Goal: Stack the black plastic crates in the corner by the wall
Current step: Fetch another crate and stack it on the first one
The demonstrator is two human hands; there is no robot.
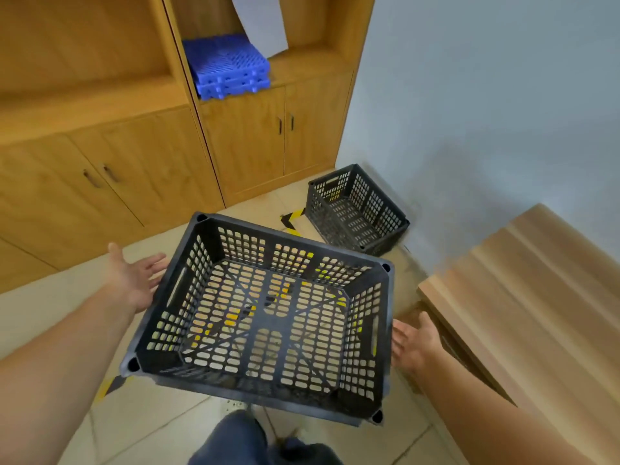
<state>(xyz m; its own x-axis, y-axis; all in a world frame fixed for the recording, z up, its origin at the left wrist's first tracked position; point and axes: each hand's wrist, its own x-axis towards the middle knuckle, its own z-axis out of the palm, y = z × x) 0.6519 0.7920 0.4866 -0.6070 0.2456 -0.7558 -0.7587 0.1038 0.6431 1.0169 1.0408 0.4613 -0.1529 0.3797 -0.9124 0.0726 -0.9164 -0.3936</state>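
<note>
near crate (258, 317) carried level between both palms | left hand (137, 280) and right hand (414, 344) flat, fingers straight | second crate (355, 209) in corner, touching wall (486, 95) | bare floor (255, 206) between

Office-like storage room, wooden wall cabinets (141, 169), tiled floor (151, 427), hazard tape (291, 219)
</note>
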